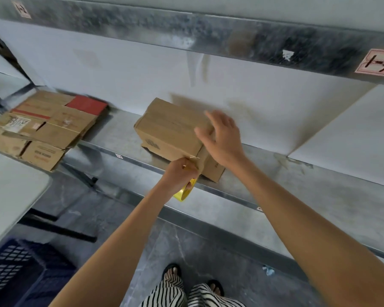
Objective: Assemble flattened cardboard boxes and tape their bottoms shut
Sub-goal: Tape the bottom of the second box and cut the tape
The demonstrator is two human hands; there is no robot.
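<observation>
The person stands facing a metal shelf (275, 185). One assembled cardboard box (171, 127) lies on the shelf surface near its front edge, with its long axis running diagonally away from the person.

Left hand (181, 171): positioned at the near face of the box, fingers curled round a yellow tape roll (185, 191). The roll hangs below the hand, in front of the shelf edge. A thin strip of tape runs from the hand onto the near upper edge of the box.

Right hand (222, 138): placed over the right end of the box's upper face, fingers straight and spread apart, gripping nothing. The thumb lies against the top face; motion blur prevents confirming contact for the other fingers.

A stack of flattened boxes (42, 129) lies at the left end of the shelf, well apart from the assembled box. A dark blue crate (16, 269) stands on the floor at lower left
</observation>
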